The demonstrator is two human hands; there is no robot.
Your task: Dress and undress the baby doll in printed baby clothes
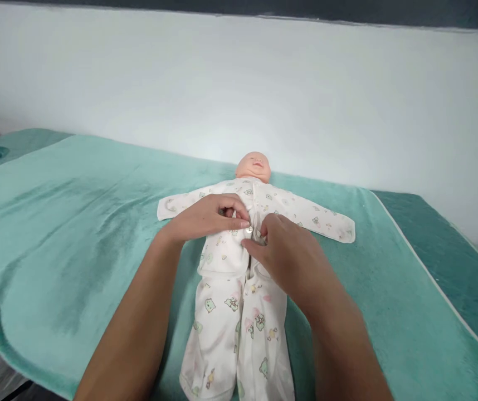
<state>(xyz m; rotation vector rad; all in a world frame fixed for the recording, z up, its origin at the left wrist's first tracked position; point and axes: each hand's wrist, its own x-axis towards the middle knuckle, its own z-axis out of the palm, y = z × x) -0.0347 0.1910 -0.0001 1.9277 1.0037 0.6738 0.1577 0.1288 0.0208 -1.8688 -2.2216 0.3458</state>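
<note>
Left hand (pixel 213 214): fingers pinching white shirt (pixel 222 257) on doll (pixel 252 164) beside 1 button (pixel 249 229); right hand (pixel 292 253): fingers slightly apart, grip unclear

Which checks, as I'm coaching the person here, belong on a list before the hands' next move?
1. Doll lying face up: ok.
2. Sleeves spread to both sides: ok.
3. Left hand at the garment's front, beside the button: ok.
4. Right hand gripping fabric: cannot tell; its grip is partly hidden.
5. Button fastened: cannot tell.
6. Green cloth smooth: not ok, creased left of the doll.
</note>
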